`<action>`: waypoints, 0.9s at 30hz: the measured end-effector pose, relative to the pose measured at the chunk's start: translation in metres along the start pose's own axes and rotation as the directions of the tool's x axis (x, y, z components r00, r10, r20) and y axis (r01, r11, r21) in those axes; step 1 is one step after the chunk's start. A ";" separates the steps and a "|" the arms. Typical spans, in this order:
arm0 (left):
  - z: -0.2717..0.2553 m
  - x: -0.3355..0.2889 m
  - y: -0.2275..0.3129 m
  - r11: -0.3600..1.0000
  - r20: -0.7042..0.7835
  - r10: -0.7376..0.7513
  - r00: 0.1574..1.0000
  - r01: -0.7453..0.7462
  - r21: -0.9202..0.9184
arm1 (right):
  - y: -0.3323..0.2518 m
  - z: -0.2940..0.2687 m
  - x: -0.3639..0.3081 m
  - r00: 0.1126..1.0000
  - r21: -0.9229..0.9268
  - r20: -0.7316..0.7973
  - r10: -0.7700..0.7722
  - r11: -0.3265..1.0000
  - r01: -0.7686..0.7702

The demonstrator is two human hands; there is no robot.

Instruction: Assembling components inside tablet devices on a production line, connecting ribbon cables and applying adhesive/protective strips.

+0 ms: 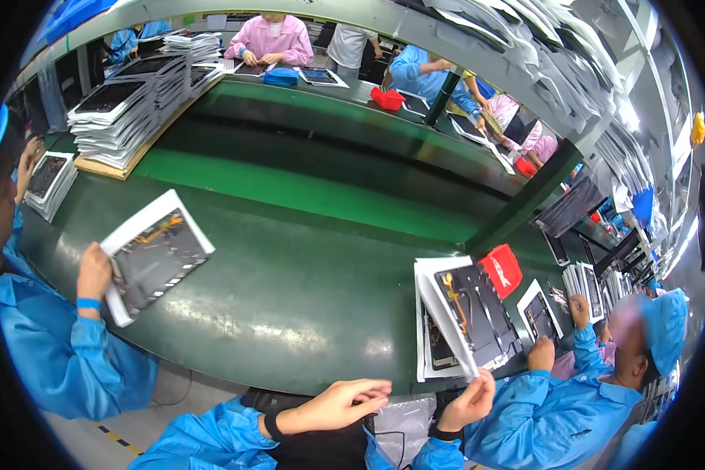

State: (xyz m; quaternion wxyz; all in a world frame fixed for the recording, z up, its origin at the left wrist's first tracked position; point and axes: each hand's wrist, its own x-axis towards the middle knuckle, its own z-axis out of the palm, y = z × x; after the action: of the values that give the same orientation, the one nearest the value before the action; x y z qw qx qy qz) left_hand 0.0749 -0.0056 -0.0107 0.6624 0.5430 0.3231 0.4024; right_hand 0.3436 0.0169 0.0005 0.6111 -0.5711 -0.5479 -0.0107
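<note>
My right hand [471, 399] pinches the near corner of a white tray [460, 350]. In that tray lies a black tablet housing [486, 313] with orange ribbon cables and small parts. The tray is tilted over at least one other tray [424, 364] that also holds a dark housing, partly covered. My left hand [341, 403] hovers by the table's front edge, fingers stretched out and holding nothing. Between my hands, below the table edge, is a clear plastic bag [403, 423].
The long green table [290, 274] spans the view. At left, a co-worker's hand [94, 270] holds another tray with a housing [157, 258]. A red pouch [501, 270] sits beside my stack. Co-worker's hands [540, 354] work close at right. Tall tray stacks [117, 117] stand far left.
</note>
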 end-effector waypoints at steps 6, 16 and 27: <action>0.013 0.026 -0.009 0.872 -0.259 -0.127 0.958 -0.017 -0.489 | -0.083 0.024 -0.070 0.962 0.128 0.258 -0.087 0.990 0.055; -0.045 -0.034 0.008 0.854 -0.332 -0.250 0.910 0.045 -0.519 | -0.076 0.018 -0.011 0.938 0.084 0.325 -0.123 0.991 0.101; -0.023 -0.068 -0.016 0.836 -0.281 -0.080 0.956 -0.089 -0.541 | -0.051 0.008 -0.026 0.729 0.048 0.507 0.460 0.829 -0.557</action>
State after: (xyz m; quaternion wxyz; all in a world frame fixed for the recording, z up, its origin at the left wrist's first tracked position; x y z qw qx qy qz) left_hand 0.0262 -0.0569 -0.0314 0.7340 0.2659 0.2873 0.5550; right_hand 0.2951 -0.0113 0.0161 0.4903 -0.6210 -0.5000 0.3520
